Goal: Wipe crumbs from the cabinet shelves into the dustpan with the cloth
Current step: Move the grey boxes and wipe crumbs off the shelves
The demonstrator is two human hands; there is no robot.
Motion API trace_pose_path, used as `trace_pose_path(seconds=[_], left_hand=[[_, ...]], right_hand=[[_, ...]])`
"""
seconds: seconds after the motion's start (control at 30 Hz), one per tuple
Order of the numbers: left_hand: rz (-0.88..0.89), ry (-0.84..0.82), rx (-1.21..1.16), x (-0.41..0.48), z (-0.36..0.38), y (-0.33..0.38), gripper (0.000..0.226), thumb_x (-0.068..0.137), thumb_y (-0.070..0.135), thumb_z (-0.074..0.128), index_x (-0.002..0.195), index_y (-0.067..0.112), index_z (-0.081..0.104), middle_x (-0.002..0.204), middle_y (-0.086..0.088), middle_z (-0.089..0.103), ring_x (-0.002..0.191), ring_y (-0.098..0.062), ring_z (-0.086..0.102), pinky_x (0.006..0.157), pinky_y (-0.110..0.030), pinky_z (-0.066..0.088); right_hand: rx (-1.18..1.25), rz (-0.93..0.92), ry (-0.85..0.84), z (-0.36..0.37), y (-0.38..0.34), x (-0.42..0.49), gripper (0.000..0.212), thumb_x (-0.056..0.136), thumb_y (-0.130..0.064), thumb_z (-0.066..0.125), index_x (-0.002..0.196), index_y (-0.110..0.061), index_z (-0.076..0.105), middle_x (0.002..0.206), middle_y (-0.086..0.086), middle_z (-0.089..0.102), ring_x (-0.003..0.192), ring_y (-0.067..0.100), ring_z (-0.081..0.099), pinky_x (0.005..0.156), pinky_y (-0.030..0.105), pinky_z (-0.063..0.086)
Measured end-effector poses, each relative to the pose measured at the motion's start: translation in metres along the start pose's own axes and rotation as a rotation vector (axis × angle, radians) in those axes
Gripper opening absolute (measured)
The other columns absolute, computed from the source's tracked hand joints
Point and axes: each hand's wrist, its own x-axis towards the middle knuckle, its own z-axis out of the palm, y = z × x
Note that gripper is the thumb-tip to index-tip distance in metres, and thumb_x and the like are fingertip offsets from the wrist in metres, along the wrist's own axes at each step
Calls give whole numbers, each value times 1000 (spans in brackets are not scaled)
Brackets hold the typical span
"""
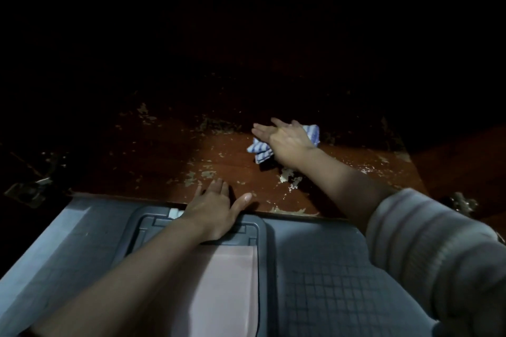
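right hand (284,142) flat, fingers splayed on cloth (260,152) – crumb pile (287,176) just nearer – dustpan (262,230) under left hand's (216,213) open fingers

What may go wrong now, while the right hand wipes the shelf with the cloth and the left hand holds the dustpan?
1. The crumb pile lies to the right of the dustpan, so a straight pull may drop it on the floor.
2. The right hand presses flat on the cloth without gripping it; the cloth may slip.
3. The back of the shelf is dark, so crumbs there may be missed.
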Motion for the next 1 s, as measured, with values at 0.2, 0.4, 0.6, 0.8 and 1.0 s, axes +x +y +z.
trace_pose_path(seconds=[0.2,0.4,0.6,0.8,1.0], left_hand=[[20,-28,146,11,-4,-8,69,96,55,9,135,12,47,146,-15,37,136,-25,31,115,-41,8],[18,-44,129,12,1,-13,74,94,58,7,130,10,50,149,-17,32,138,-28,28,116,-41,11],[28,-19,114,11,-5,-5,74,93,60,9,121,12,58,138,-19,46,130,-28,40,111,-38,20],[40,-13,112,5,-9,2,75,93,60,9,113,12,63,139,-20,45,132,-27,38,110,-37,23],[16,13,145,2,-11,3,77,90,65,11,111,12,62,135,-16,50,120,-28,49,103,-37,32]], right_hand=[[-120,-177,72,-9,-60,46,52,101,-15,29,151,-22,16,159,-7,9,146,25,8,110,55,21],[-143,-205,11,0,-93,73,52,101,-22,33,150,-20,17,158,-3,13,146,25,3,110,59,16],[-24,-20,-60,23,-51,67,54,100,-22,37,149,-26,18,158,-6,11,146,20,-1,105,69,13],[28,149,-186,45,15,19,65,95,-7,44,150,-29,17,159,-6,11,147,21,-3,104,71,11],[45,257,-204,46,49,-15,59,94,-3,41,147,-25,27,154,5,28,147,23,3,106,70,12]])
